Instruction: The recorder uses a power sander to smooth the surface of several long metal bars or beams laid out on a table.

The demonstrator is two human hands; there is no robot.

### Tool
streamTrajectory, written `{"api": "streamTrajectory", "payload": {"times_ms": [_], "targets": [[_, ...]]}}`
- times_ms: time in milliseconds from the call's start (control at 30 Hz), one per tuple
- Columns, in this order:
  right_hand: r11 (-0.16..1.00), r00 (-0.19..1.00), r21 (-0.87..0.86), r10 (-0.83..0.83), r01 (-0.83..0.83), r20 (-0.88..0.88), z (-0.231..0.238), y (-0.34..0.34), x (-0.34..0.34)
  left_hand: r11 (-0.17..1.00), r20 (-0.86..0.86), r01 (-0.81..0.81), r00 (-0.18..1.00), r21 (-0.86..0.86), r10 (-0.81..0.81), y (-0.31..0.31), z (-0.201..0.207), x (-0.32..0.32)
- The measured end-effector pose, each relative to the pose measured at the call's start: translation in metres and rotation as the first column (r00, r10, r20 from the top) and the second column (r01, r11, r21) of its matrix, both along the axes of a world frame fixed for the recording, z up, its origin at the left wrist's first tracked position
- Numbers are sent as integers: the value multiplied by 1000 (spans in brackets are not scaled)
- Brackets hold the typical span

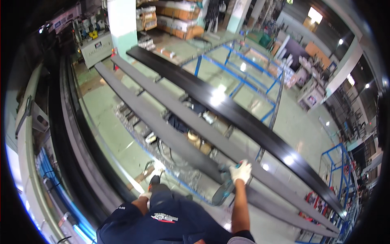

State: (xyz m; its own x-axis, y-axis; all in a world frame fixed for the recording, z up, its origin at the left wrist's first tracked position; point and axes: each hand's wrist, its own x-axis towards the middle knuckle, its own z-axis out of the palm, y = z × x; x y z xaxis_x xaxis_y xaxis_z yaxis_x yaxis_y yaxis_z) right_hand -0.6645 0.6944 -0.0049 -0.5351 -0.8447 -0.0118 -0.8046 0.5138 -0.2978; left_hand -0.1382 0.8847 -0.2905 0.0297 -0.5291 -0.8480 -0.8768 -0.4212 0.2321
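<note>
Three long flat profiles lie side by side on a support. The left one is a matte grey profile (150, 112), the middle one is another grey profile (195, 122), and the right one is a glossy black profile (231, 105). My right hand (241, 171), in a white glove, is closed on a dark teal handheld power tool (222, 192). The tool rests at the left grey profile; its exact kind is unclear. My left hand (144, 196), also gloved, is low beside my thigh. Its fingers are too small and partly hidden to read.
Blue metal frames (239, 77) stand beyond the black profile. More long dark profiles (87, 142) lie along a machine at my left. Under the profiles, several loose items (194, 140) sit on the support. A white-and-green pillar (123, 24) rises at the back.
</note>
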Motion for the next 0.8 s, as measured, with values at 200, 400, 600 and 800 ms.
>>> {"api": "streamTrajectory", "payload": {"times_ms": [200, 400, 600, 800], "targets": [[973, 971, -27, -231, 230, -62, -9, 51, -162, 991, 40, -31, 999, -130, 37, 33, -25, -1], [911, 907, 7, -409, 412, -97, -19, 83, -247, 865, -107, -479, 878, -150, 467, 84, -29, -10], [898, 893, -31, -441, 440, -93, -34, 79, -189, 996, -78, 49, 995, -70, -55, 24, -6, -7], [979, 979, -21, -205, 204, -21, -11, -5, -31, 967, -119, -72, 992, -242, 44, -34, -2, -2]]}}
